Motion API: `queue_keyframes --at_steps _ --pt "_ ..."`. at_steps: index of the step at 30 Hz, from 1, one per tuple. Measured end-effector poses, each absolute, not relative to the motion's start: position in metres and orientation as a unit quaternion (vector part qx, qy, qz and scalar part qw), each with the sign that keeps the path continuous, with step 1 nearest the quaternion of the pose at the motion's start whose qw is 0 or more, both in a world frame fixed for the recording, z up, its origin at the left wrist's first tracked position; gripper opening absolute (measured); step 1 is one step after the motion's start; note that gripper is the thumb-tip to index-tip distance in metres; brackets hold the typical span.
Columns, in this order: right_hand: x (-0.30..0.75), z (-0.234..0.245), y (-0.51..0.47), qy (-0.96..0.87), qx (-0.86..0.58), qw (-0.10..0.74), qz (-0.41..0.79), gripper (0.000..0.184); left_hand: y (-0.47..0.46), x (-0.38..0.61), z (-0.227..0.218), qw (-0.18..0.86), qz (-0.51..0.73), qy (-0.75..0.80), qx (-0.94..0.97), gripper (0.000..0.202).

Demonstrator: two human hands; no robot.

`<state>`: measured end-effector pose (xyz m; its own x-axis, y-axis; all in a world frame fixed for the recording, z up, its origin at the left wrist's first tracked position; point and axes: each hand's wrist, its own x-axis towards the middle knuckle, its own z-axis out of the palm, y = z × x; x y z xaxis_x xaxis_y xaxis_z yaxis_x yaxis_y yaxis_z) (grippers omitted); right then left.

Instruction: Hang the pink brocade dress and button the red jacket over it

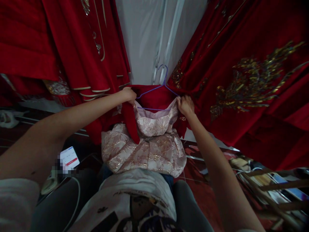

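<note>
A pale pink and gold brocade dress [154, 154] spreads across my lap, its bodice turned up towards the hanger. My left hand [129, 95] is closed on its left shoulder edge, along with some red cloth. On the opposite side, my right hand [186, 105] pinches the right shoulder edge. Between the hands lies a thin purple wire hanger [166, 80], its hook pointing up and its lower bar crossing the bodice opening. Red fabric [154, 96] sits behind the hanger, and a red strip [131, 124] hangs over the dress near my left hand.
Red garments with gold trim [79, 48] hang at the left. More red cloth with sequin embroidery [251, 80] hangs at the right. A person's hand, blurred, is near a lit phone [70, 158] at lower left. A wooden rack [277, 187] stands at lower right.
</note>
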<state>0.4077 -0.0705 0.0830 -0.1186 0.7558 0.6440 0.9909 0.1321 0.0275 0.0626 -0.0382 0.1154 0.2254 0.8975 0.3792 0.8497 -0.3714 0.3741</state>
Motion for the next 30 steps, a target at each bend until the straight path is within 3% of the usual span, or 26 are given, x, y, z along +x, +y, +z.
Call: queue_keyframes --at_steps 4,7,12,16,22,30 --pt "0.407 0.108 -0.081 -0.715 -0.638 0.190 -0.211 0.073 -0.057 0.049 0.132 0.008 0.046 0.529 0.848 0.061" --pt "0.408 0.127 -0.087 -0.723 -0.668 0.105 -0.145 0.082 -0.082 0.041 0.148 0.023 -0.032 0.468 0.883 0.049" --pt "0.416 0.154 -0.089 -0.744 -0.664 -0.037 -0.062 0.089 -0.103 0.026 0.158 0.131 0.011 0.399 0.908 0.045" --pt "0.425 0.169 -0.089 -0.770 -0.630 -0.104 0.008 0.083 -0.096 0.018 0.143 0.158 0.097 0.433 0.882 0.046" --pt "0.440 0.156 -0.078 -0.781 -0.617 -0.054 0.075 0.063 -0.087 0.022 0.118 0.193 0.193 0.504 0.819 0.051" --pt "0.476 0.133 -0.103 -0.764 -0.586 0.017 0.270 0.064 -0.067 0.006 0.090 0.153 0.300 0.478 0.811 0.050"
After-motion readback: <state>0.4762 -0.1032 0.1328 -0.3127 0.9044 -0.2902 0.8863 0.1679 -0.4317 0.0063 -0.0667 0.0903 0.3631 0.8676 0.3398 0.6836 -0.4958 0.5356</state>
